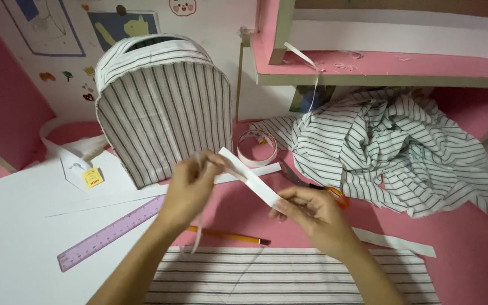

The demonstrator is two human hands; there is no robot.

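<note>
Both of my hands hold a short white strip (251, 178) above the pink table (470, 248). My left hand (190, 189) pinches its upper left end, and a thin peeled ribbon hangs down from that hand. At the strip's lower right end, my right hand (312, 214) grips it with fingers and thumb. A flat piece of striped fabric (289, 277) lies just below my wrists. A striped fabric-covered arched box (162, 107) stands upright behind my left hand.
A roll of white tape (258, 148), orange-handled scissors (312, 183), a yellow pencil (227, 235) and a purple ruler (111, 232) lie around my hands. Crumpled striped cloth (402, 149) fills the right. White paper sheets (24, 226) cover the left. A pink shelf (379, 62) overhangs the back.
</note>
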